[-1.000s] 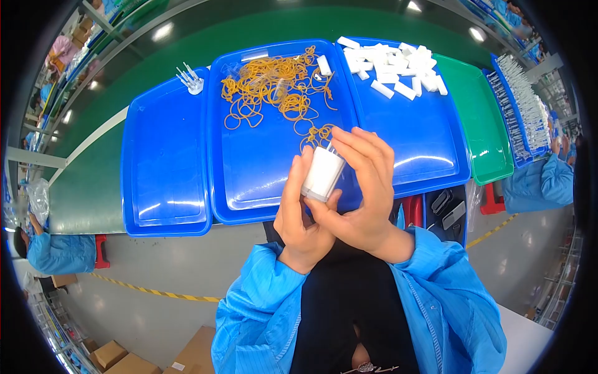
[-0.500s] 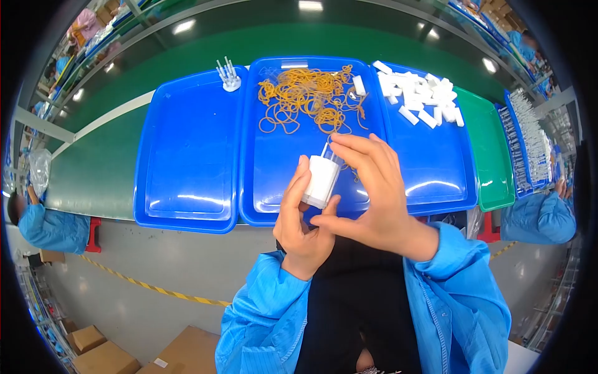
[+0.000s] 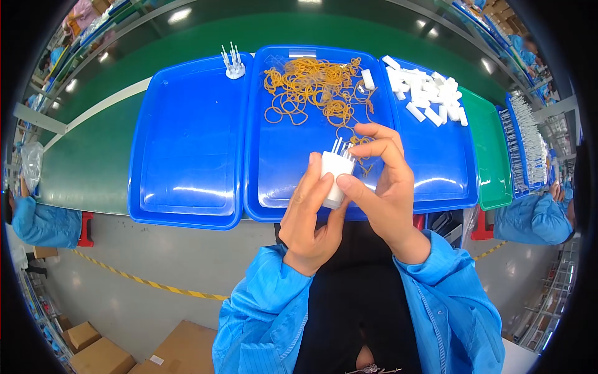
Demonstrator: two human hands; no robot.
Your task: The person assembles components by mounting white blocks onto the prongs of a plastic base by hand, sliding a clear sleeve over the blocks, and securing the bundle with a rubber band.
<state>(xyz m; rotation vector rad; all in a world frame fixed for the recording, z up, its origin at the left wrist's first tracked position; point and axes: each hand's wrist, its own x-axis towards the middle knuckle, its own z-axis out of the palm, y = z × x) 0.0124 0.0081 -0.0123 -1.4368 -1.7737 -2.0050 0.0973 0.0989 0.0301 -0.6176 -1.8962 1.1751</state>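
The left hand (image 3: 309,219) grips a white cylindrical piece (image 3: 336,177); the right hand (image 3: 385,181), thumb and fingers curled, touches its side.

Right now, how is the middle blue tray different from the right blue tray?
The middle blue tray holds a tangle of orange rubber bands and a white block, while the right blue tray holds a loose pile of many white blocks. The held white piece is over the middle blue tray, not over the right blue tray. Both are shallow, with their contents mostly toward the far side.
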